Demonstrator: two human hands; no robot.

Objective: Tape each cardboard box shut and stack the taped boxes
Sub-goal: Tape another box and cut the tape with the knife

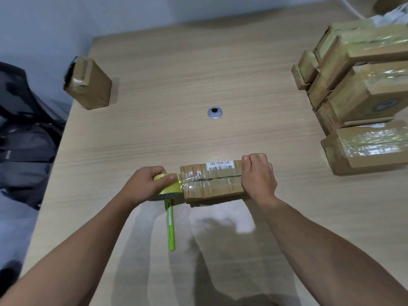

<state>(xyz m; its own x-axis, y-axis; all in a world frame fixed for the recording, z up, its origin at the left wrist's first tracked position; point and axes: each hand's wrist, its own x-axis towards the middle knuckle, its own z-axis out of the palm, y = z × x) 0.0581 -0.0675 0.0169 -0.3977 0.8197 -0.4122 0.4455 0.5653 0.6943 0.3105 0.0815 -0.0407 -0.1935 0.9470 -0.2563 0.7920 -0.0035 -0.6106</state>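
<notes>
Left grip [150, 184]: fingers curled round the tape roll [169, 185], thumb on top, forearm reaching in from lower left.
Right grip [258, 175]: holds the right end of the cardboard box [212, 184], fingers hooked over its far edge.
Tape roll: against the box's left end, clear tape along the seam.
Cardboard box: flat on the counter [198, 74], near side, centre.
Green cutter [171, 228]: on the counter, partly under the roll.
Taped boxes [357, 89]: stacked at right.

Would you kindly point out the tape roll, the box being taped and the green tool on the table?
tape roll [171, 188]: head view, on its yellowish outer side.
box being taped [212, 187]: head view, on its near top flap.
green tool [171, 230]: head view, on the middle of its handle.
</notes>
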